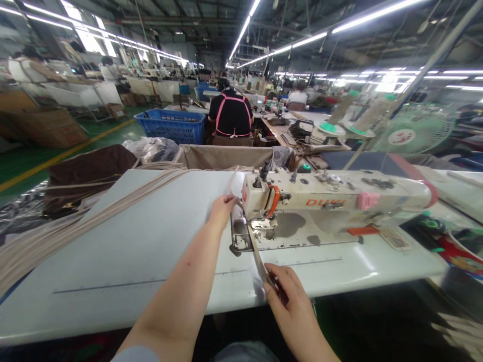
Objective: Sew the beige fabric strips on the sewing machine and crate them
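Observation:
A cream sewing machine (332, 201) stands on a pale worktable (132, 251). A narrow beige strap (257, 254) runs from behind the machine, under its needle area, toward me. My left hand (223, 208) reaches to the machine's left end and pinches the strap's far part. My right hand (289, 296) sits at the table's front edge, fingers closed on the strap's near end. A bundle of several similar beige straps (94, 208) lies across the table's left side.
Thread cones (350, 113) and a green fan (413, 133) stand behind the machine. A fabric-lined bin (222, 156), brown cloth (86, 173) and a blue crate (173, 125) lie beyond the table. A person in a black top with pink apron straps (231, 115) works farther back.

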Demonstrator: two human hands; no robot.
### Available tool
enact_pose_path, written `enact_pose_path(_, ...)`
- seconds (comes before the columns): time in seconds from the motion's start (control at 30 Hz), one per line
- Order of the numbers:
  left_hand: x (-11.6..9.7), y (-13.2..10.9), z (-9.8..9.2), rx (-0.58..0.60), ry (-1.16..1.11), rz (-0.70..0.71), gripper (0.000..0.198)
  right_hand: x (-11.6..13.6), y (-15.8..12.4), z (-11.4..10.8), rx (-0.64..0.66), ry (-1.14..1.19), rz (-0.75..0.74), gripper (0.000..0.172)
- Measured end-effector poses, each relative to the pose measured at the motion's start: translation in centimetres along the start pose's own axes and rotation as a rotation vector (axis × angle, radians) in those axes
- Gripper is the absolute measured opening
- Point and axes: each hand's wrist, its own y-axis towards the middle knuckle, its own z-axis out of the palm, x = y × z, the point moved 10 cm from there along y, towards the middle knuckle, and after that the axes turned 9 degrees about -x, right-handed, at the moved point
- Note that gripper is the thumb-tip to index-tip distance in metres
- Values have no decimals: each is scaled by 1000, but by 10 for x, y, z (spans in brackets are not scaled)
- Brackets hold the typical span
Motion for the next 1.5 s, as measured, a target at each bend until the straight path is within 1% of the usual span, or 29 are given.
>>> enact_pose_path(0.13, 4, -16, -13, -22, -257, -95, 25, 21, 11, 9, 3, 82, -46, 34)
enact_pose_path(0.23, 1, -34, -32, -25, -383, -128, 33, 33, 20, 28, 63, 158, -57, 34)
enact_pose_path(0.3, 1, -48, -48, -38, -422, -141, 38, 32, 26, 47, 132, 214, -1, 35)
enact_pose_path(0.4, 3, -69, -73, -77, -455, -142, 37, 22, 29, 83, 277, 378, 206, 44)
enact_pose_path(0.47, 4, -82, -87, -99, -458, -126, 34, 18, 31, 103, 336, 524, 339, 51)
enact_pose_path(0.5, 5, -87, -93, -106, -453, -115, 32, 18, 33, 111, 345, 585, 384, 53)
enact_pose_path(0.6, 5, -103, -108, -126, -435, -87, 29, 18, 43, 128, 351, 675, 452, 56)
enact_pose_path(0.73, 4, -119, -125, -150, -375, -67, 27, 20, 56, 143, 359, 694, 482, 54)
enact_pose_path(0.83, 2, -129, -136, -153, -301, -46, 27, 26, 61, 150, 383, 715, 494, 54)
enact_pose_path(0.9, 0, -134, -142, -154, -270, -26, 27, 34, 61, 154, 417, 739, 476, 55)
enact_pose_path(1.0, -4, -141, -149, -151, -245, -3, 27, 46, 61, 159, 449, 722, 410, 56)
enact_pose_path(1.1, -7, -147, -154, -146, -223, 9, 27, 50, 62, 162, 447, 657, 356, 55)
enact_pose_path(1.17, -8, -150, -156, -120, -196, 14, 27, 51, 63, 162, 449, 636, 344, 55)
enact_pose_path(1.23, -9, -151, -160, -82, -141, 16, 28, 52, 65, 154, 428, 579, 296, 52)
enact_pose_path(1.27, -11, -150, -163, -60, -104, 20, 29, 54, 66, 146, 396, 499, 236, 49)
enact_pose_path(1.3, -12, -149, -167, -40, -67, 27, 30, 55, 68, 134, 348, 378, 157, 44)
enact_pose_path(1.37, -16, -143, -180, 1, 10, 46, 37, 61, 68, 108, 232, 44, -44, 30)
enact_pose_path(1.43, -19, -132, -200, 26, 103, 70, 41, 65, 65, 84, 111, -297, -239, 14)
enact_pose_path(1.47, -19, -125, -214, 20, 166, 86, 42, 66, 62, 73, 44, -441, -318, 6)
enact_pose_path(1.5, -18, -117, -231, 0, 242, 99, 42, 64, 59, 63, -22, -566, -383, 14)
